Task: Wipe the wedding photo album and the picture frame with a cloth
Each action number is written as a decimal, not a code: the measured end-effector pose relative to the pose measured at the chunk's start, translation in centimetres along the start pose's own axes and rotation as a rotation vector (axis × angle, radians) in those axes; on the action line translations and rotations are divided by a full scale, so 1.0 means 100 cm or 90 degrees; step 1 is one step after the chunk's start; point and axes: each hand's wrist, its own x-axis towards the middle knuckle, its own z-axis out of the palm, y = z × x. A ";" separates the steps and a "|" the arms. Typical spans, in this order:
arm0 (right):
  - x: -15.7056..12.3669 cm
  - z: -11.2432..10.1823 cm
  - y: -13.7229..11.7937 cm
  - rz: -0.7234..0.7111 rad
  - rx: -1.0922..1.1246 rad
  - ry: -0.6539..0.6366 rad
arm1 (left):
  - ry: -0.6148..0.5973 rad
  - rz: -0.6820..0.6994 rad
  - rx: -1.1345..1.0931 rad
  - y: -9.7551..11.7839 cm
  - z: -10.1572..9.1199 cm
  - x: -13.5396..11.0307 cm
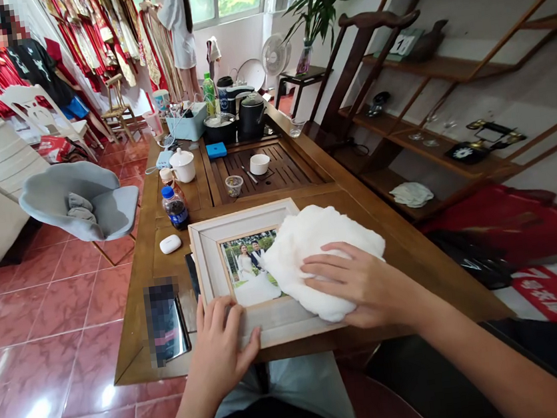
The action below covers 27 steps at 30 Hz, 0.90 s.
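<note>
A light wooden picture frame (276, 326) lies on the table in front of me, around a photo (251, 279) of two people in wedding clothes. My left hand (221, 333) grips the frame's near left corner, with the thumb apart from the fingers. On the right side of the frame sits a bunched, fluffy white cloth (326, 230), covering that side and part of the photo. My right hand (354, 281) is closed on this cloth, pressing it from above, its fingers spread across the top. The thumb is partly hidden below.
On the wooden table (389, 257) are a phone (171, 322), a white case (170, 243), a dark drink bottle (174, 209), a white lidded cup (183, 165) and a slatted tea tray (288, 161). Shelves (444, 69) stand right. Two people are near hanging clothes at the back.
</note>
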 end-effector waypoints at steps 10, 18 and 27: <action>0.012 0.007 0.001 -0.014 0.048 -0.027 | 0.000 0.003 -0.002 -0.001 0.000 0.001; 0.019 0.016 0.004 -0.020 0.049 -0.005 | 0.003 -0.003 -0.003 0.001 0.001 0.000; 0.027 0.020 0.004 -0.039 0.070 -0.010 | -0.001 0.007 -0.006 0.002 -0.001 0.002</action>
